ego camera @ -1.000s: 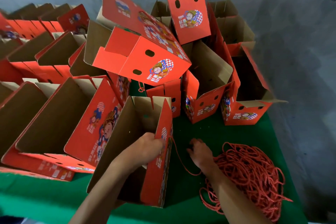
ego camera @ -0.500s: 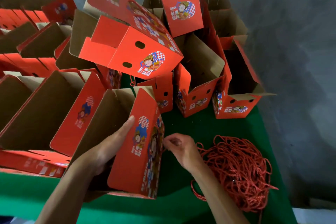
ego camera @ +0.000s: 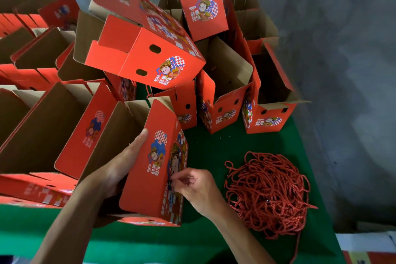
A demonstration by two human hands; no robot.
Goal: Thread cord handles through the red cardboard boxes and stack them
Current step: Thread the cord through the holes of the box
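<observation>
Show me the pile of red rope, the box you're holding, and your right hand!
pile of red rope [ego camera: 267,195], head view, middle of the tangle.
held box [ego camera: 141,178], head view, red side panel.
right hand [ego camera: 197,188], head view, back of hand.

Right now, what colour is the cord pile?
Red, a tangled cord pile on the green table; head view.
</observation>
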